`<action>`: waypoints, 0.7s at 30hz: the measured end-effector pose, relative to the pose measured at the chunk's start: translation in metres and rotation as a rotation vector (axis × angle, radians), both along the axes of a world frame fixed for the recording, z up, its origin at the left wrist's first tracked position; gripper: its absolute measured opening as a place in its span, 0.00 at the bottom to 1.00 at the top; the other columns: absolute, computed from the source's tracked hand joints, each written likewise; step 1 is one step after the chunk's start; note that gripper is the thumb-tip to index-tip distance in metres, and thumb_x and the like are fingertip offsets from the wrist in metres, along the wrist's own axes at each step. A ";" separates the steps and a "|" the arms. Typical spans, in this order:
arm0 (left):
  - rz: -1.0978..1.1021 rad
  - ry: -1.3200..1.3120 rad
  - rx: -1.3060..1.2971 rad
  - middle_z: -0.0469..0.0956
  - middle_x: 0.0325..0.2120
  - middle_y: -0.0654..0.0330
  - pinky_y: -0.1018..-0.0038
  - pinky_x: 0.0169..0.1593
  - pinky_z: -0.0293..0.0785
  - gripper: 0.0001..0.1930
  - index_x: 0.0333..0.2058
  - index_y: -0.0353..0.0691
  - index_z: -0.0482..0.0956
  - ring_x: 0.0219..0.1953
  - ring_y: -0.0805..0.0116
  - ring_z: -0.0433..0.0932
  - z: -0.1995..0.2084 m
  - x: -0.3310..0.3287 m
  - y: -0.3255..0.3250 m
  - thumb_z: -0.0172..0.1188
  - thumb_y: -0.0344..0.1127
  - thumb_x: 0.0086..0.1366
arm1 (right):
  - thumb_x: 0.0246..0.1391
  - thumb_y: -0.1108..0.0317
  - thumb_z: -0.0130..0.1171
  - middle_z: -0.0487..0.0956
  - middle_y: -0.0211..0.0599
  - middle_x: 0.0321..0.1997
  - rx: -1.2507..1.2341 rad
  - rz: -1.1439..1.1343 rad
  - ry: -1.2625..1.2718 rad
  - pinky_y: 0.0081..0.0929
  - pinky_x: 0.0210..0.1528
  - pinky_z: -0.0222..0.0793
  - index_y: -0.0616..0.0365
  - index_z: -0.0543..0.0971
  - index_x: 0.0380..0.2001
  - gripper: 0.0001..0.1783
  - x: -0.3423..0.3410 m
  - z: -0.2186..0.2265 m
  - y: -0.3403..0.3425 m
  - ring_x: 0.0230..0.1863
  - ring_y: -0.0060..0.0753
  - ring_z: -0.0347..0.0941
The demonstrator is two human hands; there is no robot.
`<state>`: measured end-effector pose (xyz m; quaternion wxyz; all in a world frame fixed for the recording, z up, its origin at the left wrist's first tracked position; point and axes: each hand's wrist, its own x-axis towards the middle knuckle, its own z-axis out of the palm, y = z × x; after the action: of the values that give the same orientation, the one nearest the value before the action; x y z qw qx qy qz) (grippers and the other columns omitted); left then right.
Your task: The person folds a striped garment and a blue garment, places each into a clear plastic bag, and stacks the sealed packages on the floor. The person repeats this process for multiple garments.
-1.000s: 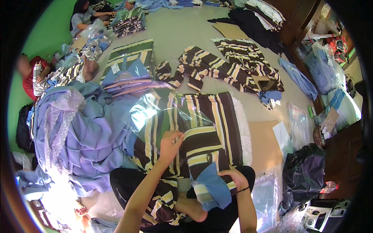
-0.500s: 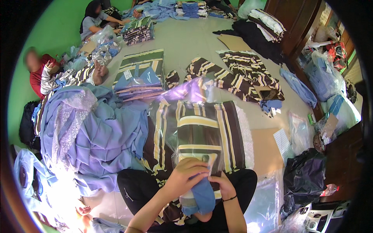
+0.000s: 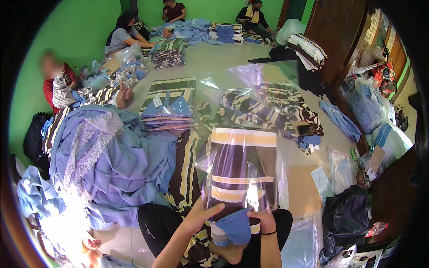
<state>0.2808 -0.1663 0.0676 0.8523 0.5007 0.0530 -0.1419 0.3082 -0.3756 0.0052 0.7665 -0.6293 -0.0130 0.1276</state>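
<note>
Both my hands grip a folded garment (image 3: 243, 158), dark brown with cream and yellow stripes, inside a clear plastic bag (image 3: 272, 71). My left hand (image 3: 201, 215) holds the packet's lower left edge, thumb on top and fingers hidden beneath it. At the lower right edge, my right hand (image 3: 264, 219) pinches the packet; a thin dark band circles that wrist. Blue fabric (image 3: 233, 225) shows at the packet's near end, between my hands. The upper part of the bag stretches away from me past the garment, see-through and shiny. Below the blue fabric, a bare foot (image 3: 230, 254) is partly visible.
A large blue cloth heap (image 3: 116, 156) with lace lies left. Ahead stand a stack of folded garments (image 3: 167, 100) and loose striped clothes (image 3: 295, 102). Cardboard (image 3: 304, 187), clear bags (image 3: 301, 236) and a black bag (image 3: 346, 214) lie right. Several people sit by the green walls.
My hands have moved apart to the packet's two sides. The packet lies flatter and more open to view, its clear bag extending farther ahead. The view has tilted upward.
</note>
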 end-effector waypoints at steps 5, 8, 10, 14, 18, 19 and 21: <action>-0.313 -0.154 0.225 0.55 0.54 0.55 0.71 0.58 0.48 0.40 0.56 0.32 0.48 0.56 0.66 0.54 0.016 -0.007 0.020 0.63 0.34 0.49 | 0.13 0.76 0.67 0.72 0.33 0.35 0.168 -0.288 -0.111 0.28 0.40 0.69 0.57 0.67 0.43 0.41 0.003 0.005 -0.004 0.36 0.32 0.70; -0.288 -0.469 0.164 0.51 0.57 0.51 0.71 0.60 0.41 0.47 0.57 0.30 0.44 0.60 0.63 0.48 0.024 0.008 0.029 0.66 0.38 0.45 | 0.20 0.80 0.67 0.73 0.35 0.39 0.388 -0.007 -0.117 0.30 0.42 0.68 0.59 0.66 0.44 0.39 0.015 0.007 -0.009 0.41 0.31 0.70; -0.132 -0.414 -0.028 0.53 0.55 0.52 0.71 0.59 0.44 0.47 0.57 0.31 0.45 0.58 0.64 0.51 0.027 0.014 0.024 0.66 0.40 0.45 | 0.19 0.79 0.68 0.72 0.36 0.39 0.377 0.009 -0.161 0.30 0.43 0.67 0.60 0.66 0.44 0.39 0.021 0.007 -0.010 0.41 0.31 0.70; -0.221 -0.176 0.196 0.62 0.48 0.53 0.75 0.50 0.60 0.42 0.56 0.31 0.48 0.48 0.69 0.63 0.016 0.024 0.005 0.64 0.39 0.48 | 0.17 0.75 0.71 0.71 0.34 0.41 0.105 -0.173 -0.396 0.31 0.48 0.63 0.61 0.64 0.46 0.43 0.042 0.000 -0.006 0.45 0.32 0.66; -0.012 0.002 0.061 0.68 0.43 0.54 0.76 0.45 0.64 0.33 0.52 0.33 0.56 0.43 0.69 0.68 -0.048 0.053 -0.008 0.60 0.40 0.52 | 0.21 0.75 0.69 0.68 0.34 0.43 -0.120 0.075 0.073 0.27 0.52 0.58 0.63 0.60 0.50 0.46 0.089 -0.022 -0.013 0.47 0.32 0.63; 0.008 0.080 -0.033 0.68 0.43 0.55 0.75 0.46 0.64 0.32 0.52 0.33 0.57 0.44 0.69 0.68 -0.071 0.059 -0.010 0.60 0.40 0.52 | 0.24 0.72 0.69 0.69 0.36 0.44 -0.317 0.155 0.252 0.26 0.51 0.58 0.64 0.60 0.51 0.45 0.104 -0.035 -0.010 0.46 0.32 0.63; 0.069 0.266 -0.208 0.68 0.43 0.56 0.74 0.48 0.63 0.30 0.51 0.35 0.59 0.46 0.68 0.68 -0.118 0.067 -0.016 0.59 0.40 0.53 | 0.31 0.59 0.65 0.68 0.45 0.46 -0.088 0.195 0.228 0.26 0.50 0.58 0.71 0.51 0.56 0.50 0.104 -0.069 0.003 0.47 0.34 0.64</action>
<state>0.3482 -0.1820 -0.0506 0.8893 0.3843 0.1676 -0.1824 0.4123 -0.3724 -0.0634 0.7186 -0.6396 0.0187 0.2724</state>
